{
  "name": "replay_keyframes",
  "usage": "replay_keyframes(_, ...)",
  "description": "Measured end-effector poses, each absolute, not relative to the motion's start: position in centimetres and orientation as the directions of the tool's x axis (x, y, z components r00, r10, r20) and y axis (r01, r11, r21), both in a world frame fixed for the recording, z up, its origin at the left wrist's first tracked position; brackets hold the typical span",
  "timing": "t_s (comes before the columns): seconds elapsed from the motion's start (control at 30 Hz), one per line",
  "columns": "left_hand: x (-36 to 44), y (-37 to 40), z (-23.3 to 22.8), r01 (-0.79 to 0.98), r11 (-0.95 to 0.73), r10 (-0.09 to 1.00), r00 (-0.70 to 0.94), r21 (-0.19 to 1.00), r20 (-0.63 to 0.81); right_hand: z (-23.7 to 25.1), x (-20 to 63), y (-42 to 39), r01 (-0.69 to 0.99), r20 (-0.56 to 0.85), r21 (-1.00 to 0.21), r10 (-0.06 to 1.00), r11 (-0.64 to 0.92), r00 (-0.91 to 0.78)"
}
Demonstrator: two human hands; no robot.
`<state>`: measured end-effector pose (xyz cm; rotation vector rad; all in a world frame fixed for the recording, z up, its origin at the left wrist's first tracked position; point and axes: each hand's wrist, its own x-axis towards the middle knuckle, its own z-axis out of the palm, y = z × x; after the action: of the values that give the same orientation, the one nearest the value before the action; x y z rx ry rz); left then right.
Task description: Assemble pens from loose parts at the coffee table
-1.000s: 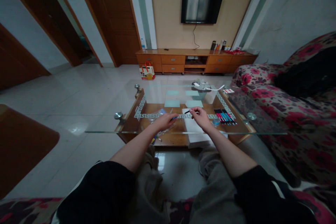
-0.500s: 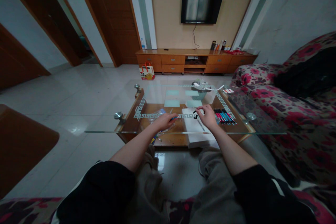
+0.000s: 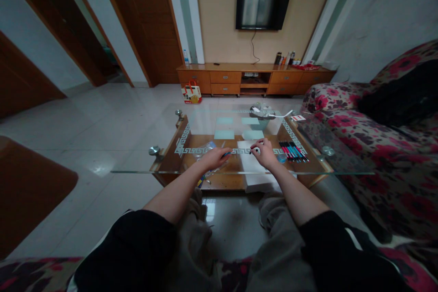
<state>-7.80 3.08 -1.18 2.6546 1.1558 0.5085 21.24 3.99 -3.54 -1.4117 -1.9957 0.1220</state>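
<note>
Wore black, loose-cut sleeves — left sleeve and right sleeve alike wide at the cuff and ending about the elbow. Showed a short white bar on the right one, a little above the cuff, and a thin pale line farther up. Bore a pale strip along the outer edge of the left one too, partly lost in the dark. Left both forearms bare. Wore trousers in dull grey-brown — loose, soft-looking, creased about the legs, darkening in shadow toward the lap.
</note>
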Motion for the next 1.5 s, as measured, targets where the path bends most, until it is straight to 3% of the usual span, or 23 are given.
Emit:
replay_keyframes(0.9, -7.9, 3.2, -1.3, 0.684, -0.668, 0.744, 0.630, 0.293, 0.223, -3.4, 21.1, 3.8, 0.831, 0.442, -0.411, 0.879, 0.375, -0.178)
replay_keyframes(1.13, -8.0, 3.2, -1.2, 0.666, -0.683, 0.730, 0.640, 0.300, 0.242, -2.4, 20.5, 3.4, 0.816, 0.505, -0.430, 0.852, 0.388, -0.139)
replay_keyframes(1.5, -8.0, 3.4, -1.4, 0.642, -0.706, 0.707, 0.664, 0.300, 0.243, 0.0, 17.4, 1.3, 0.681, 0.584, -0.453, 0.769, 0.575, -0.261)
